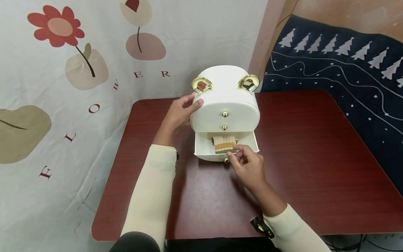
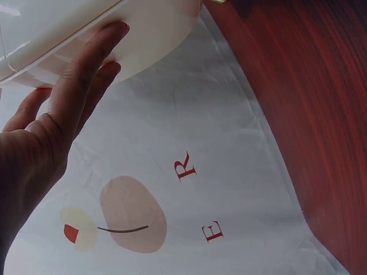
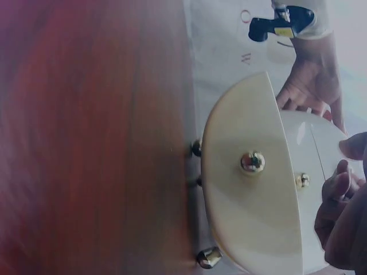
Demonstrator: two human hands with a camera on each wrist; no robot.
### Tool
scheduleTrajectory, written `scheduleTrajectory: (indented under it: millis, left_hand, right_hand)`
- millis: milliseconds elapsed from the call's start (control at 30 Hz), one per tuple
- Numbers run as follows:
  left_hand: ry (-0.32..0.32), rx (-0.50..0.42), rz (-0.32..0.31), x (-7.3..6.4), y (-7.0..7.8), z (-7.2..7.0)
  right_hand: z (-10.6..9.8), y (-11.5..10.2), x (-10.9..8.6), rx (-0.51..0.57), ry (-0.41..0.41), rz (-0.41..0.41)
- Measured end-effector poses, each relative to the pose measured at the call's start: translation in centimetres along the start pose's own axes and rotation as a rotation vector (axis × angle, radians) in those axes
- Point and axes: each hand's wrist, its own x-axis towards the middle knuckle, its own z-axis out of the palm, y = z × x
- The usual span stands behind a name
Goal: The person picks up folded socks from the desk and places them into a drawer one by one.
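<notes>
A white rounded storage box with drawers point(image 1: 226, 96) stands on the table, with gold-rimmed ears and small gold knobs. Its bottom drawer point(image 1: 204, 150) is pulled out. Inside lies a small ribbed item point(image 1: 224, 142) striped cream, mustard and green; its kind is unclear. My left hand point(image 1: 179, 113) rests against the box's left side, thumb near its front edge; in the left wrist view, extended fingers point(image 2: 94, 63) touch the white shell. Over the drawer's front right edge hovers my right hand point(image 1: 248, 166), its fingers loosely bent, with nothing visible in them.
The box stands on a reddish-brown table point(image 1: 315, 168), near its far side. Behind it hangs a pale flower-printed cloth point(image 1: 201, 35); at the right is a dark blue cloth point(image 1: 333, 77) with white trees. In the right wrist view, a gold foot point(image 3: 209, 257) shows beneath the box.
</notes>
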Motion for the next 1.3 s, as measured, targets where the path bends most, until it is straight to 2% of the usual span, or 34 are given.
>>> scheduleTrajectory:
  millis: [167, 333, 433, 667, 867, 1000, 1300]
  left_hand:
    - [-0.001, 0.006, -0.004, -0.1, 0.0, 0.0]
    - [0.009, 0.009, -0.002, -0.1, 0.0, 0.0]
    - [0.013, 0.013, -0.007, -0.1, 0.0, 0.0]
    - [0.005, 0.007, -0.011, 0.0, 0.0, -0.1]
    - [0.001, 0.013, -0.005, -0.1, 0.1, -0.2]
    - [-0.005, 0.015, -0.003, -0.1, 0.2, -0.3]
    - [-0.012, 0.020, -0.016, -0.2, 0.1, -0.4]
  right_hand:
    - [0.3, -0.8, -0.6, -0.010, -0.062, 0.211]
    - [0.7, -1.5, -0.7, -0.131, -0.214, 0.466]
    - [1.0, -1.5, -0.5, -0.215, -0.292, 0.546]
    - [1.4, -1.0, -0.2, -0.374, -0.357, 0.537]
    - [1.8, -1.0, 0.1, -0.465, -0.417, 0.560]
    - [2.0, -1.1, 0.3, -0.497, -0.446, 0.550]
    - [2.3, -0.9, 0.9, -0.501, -0.438, 0.539]
